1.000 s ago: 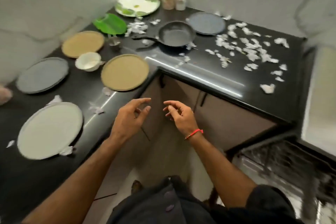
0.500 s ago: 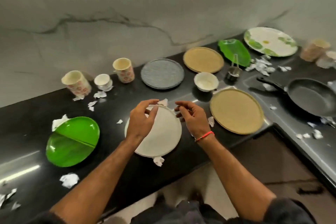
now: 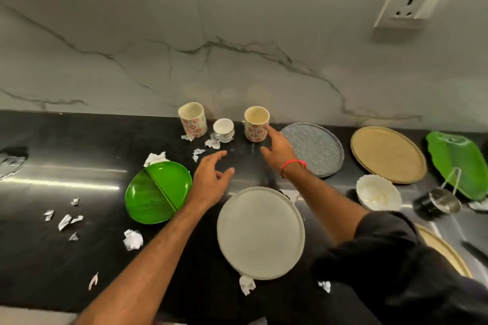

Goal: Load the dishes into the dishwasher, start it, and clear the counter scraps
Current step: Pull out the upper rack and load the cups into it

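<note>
Two hands are out over the black counter (image 3: 79,155), nothing loaded yet: big pale plate (image 3: 260,232) near centre, divided green plate (image 3: 158,192) to its left, grey plate (image 3: 314,149) and tan plate (image 3: 388,157) far right, two floral mugs (image 3: 256,124) (image 3: 192,120) and a small white cup (image 3: 224,130) at the far wall, paper scraps (image 3: 133,239) all over. Risk: the reach is one-sided, so a fingertip nudge could tip the right mug or knock the cup beside it. Right hand (image 3: 280,150) has fingers spread and relaxed, index tip touching or just short of that mug, holding nothing; left hand (image 3: 210,179) hovers loosely spread, empty.
</note>
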The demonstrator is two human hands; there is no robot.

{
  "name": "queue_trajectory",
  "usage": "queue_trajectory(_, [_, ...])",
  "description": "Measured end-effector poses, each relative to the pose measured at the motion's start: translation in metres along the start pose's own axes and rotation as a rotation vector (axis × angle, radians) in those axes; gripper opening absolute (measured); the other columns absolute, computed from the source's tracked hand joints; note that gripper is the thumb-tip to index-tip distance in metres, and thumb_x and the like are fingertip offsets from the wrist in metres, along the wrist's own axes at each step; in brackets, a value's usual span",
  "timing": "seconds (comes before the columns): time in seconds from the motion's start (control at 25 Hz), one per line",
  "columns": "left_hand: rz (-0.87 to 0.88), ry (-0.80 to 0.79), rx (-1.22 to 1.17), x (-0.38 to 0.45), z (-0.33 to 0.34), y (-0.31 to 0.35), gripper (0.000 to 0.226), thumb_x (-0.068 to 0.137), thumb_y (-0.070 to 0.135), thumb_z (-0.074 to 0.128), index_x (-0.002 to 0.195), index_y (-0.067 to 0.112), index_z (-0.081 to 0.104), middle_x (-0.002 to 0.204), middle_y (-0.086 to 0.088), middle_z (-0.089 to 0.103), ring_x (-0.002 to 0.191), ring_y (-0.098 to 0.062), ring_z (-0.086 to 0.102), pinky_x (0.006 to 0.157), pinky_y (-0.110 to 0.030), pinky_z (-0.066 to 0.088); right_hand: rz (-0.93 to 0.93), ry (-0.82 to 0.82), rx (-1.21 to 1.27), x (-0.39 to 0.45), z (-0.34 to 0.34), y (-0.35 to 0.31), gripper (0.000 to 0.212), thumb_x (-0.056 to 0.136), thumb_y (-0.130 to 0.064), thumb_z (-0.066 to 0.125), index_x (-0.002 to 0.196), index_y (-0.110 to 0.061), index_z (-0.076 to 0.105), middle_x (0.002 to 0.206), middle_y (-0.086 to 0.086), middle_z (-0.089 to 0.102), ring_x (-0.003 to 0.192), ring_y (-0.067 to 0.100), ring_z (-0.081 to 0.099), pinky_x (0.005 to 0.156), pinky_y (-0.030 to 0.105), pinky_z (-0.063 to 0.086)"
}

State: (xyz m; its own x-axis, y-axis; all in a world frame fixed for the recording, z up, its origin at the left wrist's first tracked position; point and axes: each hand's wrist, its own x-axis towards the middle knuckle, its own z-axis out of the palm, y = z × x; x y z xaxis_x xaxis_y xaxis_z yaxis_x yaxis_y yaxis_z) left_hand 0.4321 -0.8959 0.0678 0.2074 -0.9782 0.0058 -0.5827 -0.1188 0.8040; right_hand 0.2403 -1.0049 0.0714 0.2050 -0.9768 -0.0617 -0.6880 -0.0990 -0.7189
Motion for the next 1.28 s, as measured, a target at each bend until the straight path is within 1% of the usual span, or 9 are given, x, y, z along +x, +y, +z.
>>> queue_trajectory(0.16, [-0.041,0.033,-0.036,-0.021,-0.008,-0.014,0.045,0.093,0.022,0.07,0.135,0.024,0.057,0.131,0.005,0.052,0.071,0.0,0.065,0.077,-0.021,0.053,0.116,-0.066,-0.154,0.069,0.022,-0.005,0.078,0.093,-0.017,0.056,0.157,-0.027,0.013,0.139,0.028,0.038,0.124,0.046,0.047,0.108,0.048,0.038])
queue_trajectory(0.32, [-0.023,-0.032,-0.036,-0.04,-0.017,-0.027,0.042,0.093,0.022,0.071,0.133,0.025,0.059,0.13,0.009,0.054,0.073,-0.006,0.065,0.075,-0.015,0.051,0.177,-0.007,-0.296,0.092,0.032,0.006,0.037,0.094,-0.017,0.052,0.131,-0.016,0.05,0.123,0.026,0.056,0.114,0.045,0.055,0.096,0.047,0.047])
queue_trajectory(0.48, [-0.01,-0.06,-0.073,-0.029,-0.019,-0.026,0.044,0.093,0.025,0.07,0.134,0.031,0.056,0.134,0.009,0.054,0.082,-0.003,0.065,0.075,-0.011,0.049,0.069,0.153,-0.23,0.055,0.029,0.009,0.018,0.093,-0.009,0.057,0.109,-0.013,0.064,0.108,0.02,0.066,0.103,0.04,0.06,0.081,0.042,0.051])
queue_trajectory(0.64, [0.053,-0.141,-0.116,-0.004,-0.006,-0.006,0.084,0.082,0.037,0.08,0.152,0.035,0.032,0.153,0.007,0.038,0.119,-0.007,0.054,0.098,-0.028,0.049,-0.127,0.223,0.105,-0.034,0.011,0.001,0.012,0.087,-0.014,0.07,0.096,-0.007,0.065,0.1,0.011,0.066,0.095,0.031,0.06,0.077,0.033,0.044])
queue_trajectory(0.76, [0.214,-0.39,-0.179,-0.003,0.009,0.028,0.105,0.074,0.043,0.087,0.155,0.042,0.019,0.154,0.013,0.038,0.133,-0.005,0.046,0.104,-0.028,0.044,-0.117,0.205,0.328,-0.114,-0.002,0.002,0.019,0.086,-0.019,0.069,0.104,-0.014,0.064,0.105,0.004,0.067,0.101,0.021,0.063,0.083,0.04,0.054])
queue_trajectory(0.92, [0.335,-0.747,-0.326,-0.044,0.038,0.063,0.084,0.068,0.035,0.09,0.133,0.055,0.039,0.121,0.033,0.058,0.114,0.0,0.059,0.081,-0.017,0.055,0.115,0.362,0.694,-0.223,-0.025,0.012,0.051,0.09,-0.021,0.069,0.133,-0.028,0.044,0.118,0.004,0.068,0.109,0.017,0.065,0.086,0.033,0.055])
queue_trajectory(1.0, [0.355,-0.984,-0.373,-0.074,0.058,0.075,0.083,0.066,0.034,0.089,0.131,0.053,0.042,0.122,0.026,0.059,0.111,-0.001,0.061,0.08,-0.02,0.056,0.237,0.462,0.717,-0.286,-0.034,0.019,0.066,0.086,-0.025,0.073,0.142,-0.032,0.038,0.124,0.003,0.066,0.113,0.019,0.065,0.09,0.035,0.056])
queue_trajectory(1.16, [0.431,-1.442,-0.341,-0.143,0.1,0.095,0.093,0.063,0.032,0.095,0.138,0.041,0.04,0.13,0.007,0.06,0.118,-0.009,0.062,0.092,-0.034,0.058,0.394,0.589,0.779,-0.412,-0.022,0.023,0.064,0.075,-0.041,0.079,0.133,-0.029,0.054,0.122,-0.001,0.068,0.113,0.022,0.064,0.083,0.035,0.057])
queue_trajectory(1.28, [0.554,-1.65,-0.264,-0.199,0.123,0.104,0.093,0.062,0.035,0.095,0.137,0.038,0.041,0.13,0.007,0.06,0.12,-0.016,0.062,0.093,-0.041,0.058,0.51,0.803,0.777,-0.492,0.001,0.009,0.065,0.071,-0.042,0.081,0.13,-0.03,0.056,0.117,-0.003,0.069,0.102,0.02,0.064,0.075,0.027,0.054])
